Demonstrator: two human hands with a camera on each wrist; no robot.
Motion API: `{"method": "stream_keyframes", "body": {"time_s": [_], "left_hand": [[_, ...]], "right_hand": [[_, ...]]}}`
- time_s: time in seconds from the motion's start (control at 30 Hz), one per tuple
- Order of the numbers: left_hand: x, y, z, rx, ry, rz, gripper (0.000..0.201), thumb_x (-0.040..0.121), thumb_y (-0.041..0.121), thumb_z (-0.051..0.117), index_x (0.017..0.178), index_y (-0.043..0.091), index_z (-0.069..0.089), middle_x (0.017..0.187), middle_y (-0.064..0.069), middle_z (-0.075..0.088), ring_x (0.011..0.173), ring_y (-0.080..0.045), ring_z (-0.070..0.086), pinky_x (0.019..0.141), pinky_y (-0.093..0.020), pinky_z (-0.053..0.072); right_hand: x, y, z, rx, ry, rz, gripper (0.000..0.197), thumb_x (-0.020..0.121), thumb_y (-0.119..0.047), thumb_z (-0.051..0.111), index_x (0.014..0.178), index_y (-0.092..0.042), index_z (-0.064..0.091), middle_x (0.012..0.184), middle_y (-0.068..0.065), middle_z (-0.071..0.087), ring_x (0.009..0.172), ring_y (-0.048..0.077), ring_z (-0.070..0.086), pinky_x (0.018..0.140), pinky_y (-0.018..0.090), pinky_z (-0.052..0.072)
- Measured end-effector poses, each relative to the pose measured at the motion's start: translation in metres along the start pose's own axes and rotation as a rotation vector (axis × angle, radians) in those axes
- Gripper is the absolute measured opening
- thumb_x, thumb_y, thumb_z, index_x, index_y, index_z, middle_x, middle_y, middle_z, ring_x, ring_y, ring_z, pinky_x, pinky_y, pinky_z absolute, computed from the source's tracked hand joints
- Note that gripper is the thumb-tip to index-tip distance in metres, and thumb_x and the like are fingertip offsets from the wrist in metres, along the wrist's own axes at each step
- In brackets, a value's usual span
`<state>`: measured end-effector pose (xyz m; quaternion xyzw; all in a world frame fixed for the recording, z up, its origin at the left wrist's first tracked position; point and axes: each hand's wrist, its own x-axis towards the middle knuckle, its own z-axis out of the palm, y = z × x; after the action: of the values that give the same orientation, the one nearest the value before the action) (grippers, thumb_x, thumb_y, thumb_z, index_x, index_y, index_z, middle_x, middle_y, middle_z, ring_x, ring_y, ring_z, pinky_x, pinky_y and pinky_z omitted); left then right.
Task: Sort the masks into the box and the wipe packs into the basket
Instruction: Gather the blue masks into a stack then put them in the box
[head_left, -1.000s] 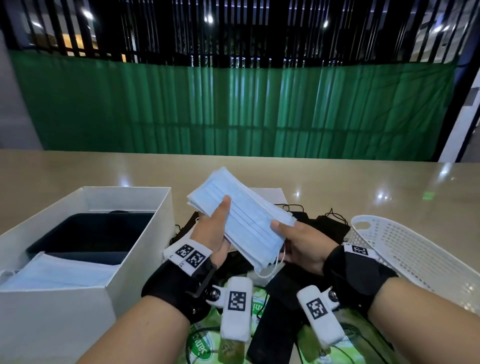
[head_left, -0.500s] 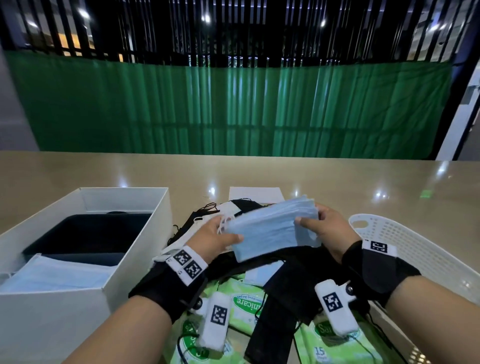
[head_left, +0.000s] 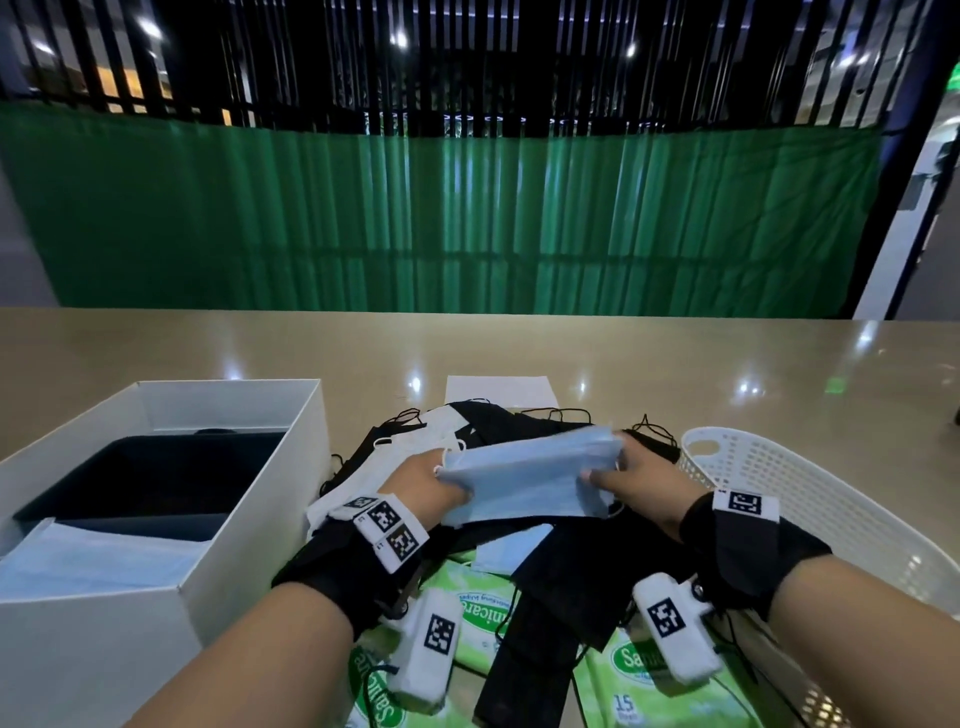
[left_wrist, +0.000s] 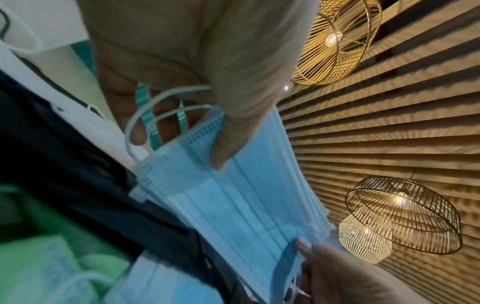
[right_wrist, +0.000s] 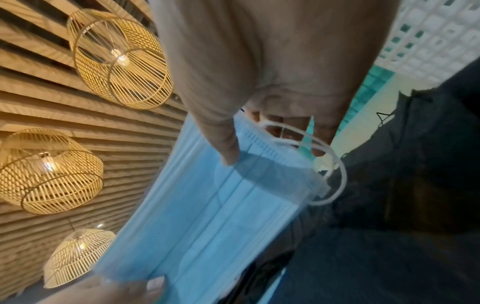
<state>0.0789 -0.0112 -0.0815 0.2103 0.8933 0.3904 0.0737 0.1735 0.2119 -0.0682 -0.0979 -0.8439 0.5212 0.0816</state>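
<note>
Pinching a stack of blue surgical masks (head_left: 530, 480) at both short ends: left hand (head_left: 423, 486) with thumb on top and fingers underneath at the left end, right hand (head_left: 636, 480) the same at the right end, both grips narrow and closed on the stack. Held level, just above the heap in the middle of the table (head_left: 675, 374), white ear loops (left_wrist: 145, 123) hanging free beside the left fingers (left_wrist: 135, 131) in the left wrist view, and more loops beside the right fingers in the right wrist view.

Lying beneath: black masks (head_left: 550, 587), white masks (head_left: 415, 447), one more blue mask (head_left: 511, 545), and nearer still green wipe packs (head_left: 478, 608), partly covered by the black masks. Far of the heap, a white sheet (head_left: 498, 389).

Standing left of the hands, well apart from the stack: the open white box (head_left: 249, 525), blue masks (head_left: 98, 561) already inside at its near end, a dark tray beyond them. Sitting right, just beside the right wrist: the white perforated basket (head_left: 810, 499)
</note>
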Motion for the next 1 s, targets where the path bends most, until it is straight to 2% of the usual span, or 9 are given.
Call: {"method": "stream_keyframes", "body": {"time_s": [0.1,0.2,0.3,0.43,0.53,0.6,0.8,0.9,1.0], "left_hand": [[-0.005,-0.002,-0.006,-0.074,0.009,-0.021,0.013,0.082,0.010,0.064,0.094,0.015,0.060,0.079,0.002,0.060,0.070,-0.010,0.055,0.056,-0.017,0.038],[-0.008,-0.005,-0.002,-0.036,-0.024,-0.025,0.010,0.080,0.008,0.065,0.089,0.008,0.061,0.080,-0.004,0.058,0.074,-0.017,0.053,0.059,-0.018,0.036],[-0.011,-0.007,0.003,-0.032,-0.044,-0.060,0.016,0.080,0.009,0.066,0.076,0.019,0.055,0.078,0.000,0.058,0.081,-0.019,0.057,0.062,-0.017,0.039],[-0.012,-0.002,0.005,0.024,-0.116,-0.063,0.019,0.082,0.011,0.063,0.101,0.014,0.061,0.102,-0.010,0.065,0.102,-0.025,0.060,0.084,-0.030,0.047],[-0.012,-0.003,0.005,0.049,-0.137,-0.044,0.016,0.081,0.016,0.067,0.089,0.023,0.055,0.090,-0.001,0.060,0.093,-0.020,0.058,0.078,-0.024,0.044],[-0.012,-0.004,0.006,0.041,-0.135,-0.057,0.021,0.081,0.018,0.070,0.093,0.025,0.054,0.088,0.003,0.058,0.090,-0.017,0.055,0.080,-0.023,0.042],[-0.010,-0.008,0.009,0.075,-0.148,-0.144,0.042,0.075,0.025,0.076,0.113,0.018,0.058,0.097,0.000,0.060,0.091,-0.017,0.057,0.081,-0.025,0.045],[-0.013,-0.004,0.006,0.149,-0.184,-0.036,0.026,0.081,0.019,0.068,0.102,0.020,0.054,0.086,0.004,0.056,0.088,-0.015,0.053,0.072,-0.019,0.041],[-0.014,-0.004,0.004,0.092,-0.197,-0.002,0.032,0.079,0.016,0.069,0.103,0.025,0.050,0.084,0.009,0.053,0.090,-0.014,0.054,0.062,-0.013,0.039]], "right_hand": [[0.006,0.001,-0.003,-0.074,0.155,-0.060,0.048,0.087,-0.014,0.065,0.127,-0.021,0.039,0.122,0.002,0.051,0.108,0.014,0.053,0.090,0.024,0.045],[-0.002,-0.005,-0.002,-0.414,0.215,-0.405,0.068,0.086,-0.016,0.065,0.140,-0.036,0.030,0.136,-0.009,0.034,0.126,0.003,0.030,0.107,0.022,0.022],[-0.005,-0.009,0.002,-0.808,0.123,-0.592,0.070,0.089,-0.025,0.059,0.139,-0.048,0.015,0.154,-0.010,0.020,0.142,0.008,0.013,0.113,0.026,0.002],[-0.002,-0.010,0.007,-1.137,-0.102,-0.391,0.072,0.095,-0.032,0.046,0.148,-0.042,-0.002,0.159,-0.012,-0.005,0.147,0.012,-0.007,0.116,0.036,-0.008],[0.000,-0.010,0.006,-1.113,-0.091,-0.305,0.070,0.097,-0.030,0.042,0.150,-0.037,-0.004,0.159,-0.012,-0.005,0.147,0.011,-0.008,0.116,0.038,-0.010],[-0.001,-0.010,0.006,-1.105,-0.096,-0.293,0.069,0.098,-0.029,0.040,0.150,-0.035,-0.004,0.159,-0.012,-0.004,0.147,0.011,-0.007,0.115,0.038,-0.010],[-0.001,-0.012,0.003,-0.988,0.000,-0.231,0.079,0.092,-0.034,0.053,0.151,-0.029,0.001,0.159,-0.002,0.013,0.147,0.015,0.007,0.118,0.039,-0.001],[0.005,-0.009,0.000,-0.806,0.031,-0.152,0.090,0.084,-0.031,0.064,0.151,-0.023,0.004,0.154,0.004,0.023,0.141,0.022,0.025,0.117,0.037,0.021],[0.006,-0.005,-0.004,-0.437,0.016,0.012,0.086,0.083,-0.016,0.066,0.150,-0.019,0.012,0.144,0.007,0.038,0.115,0.020,0.052,0.094,0.024,0.045]]}}
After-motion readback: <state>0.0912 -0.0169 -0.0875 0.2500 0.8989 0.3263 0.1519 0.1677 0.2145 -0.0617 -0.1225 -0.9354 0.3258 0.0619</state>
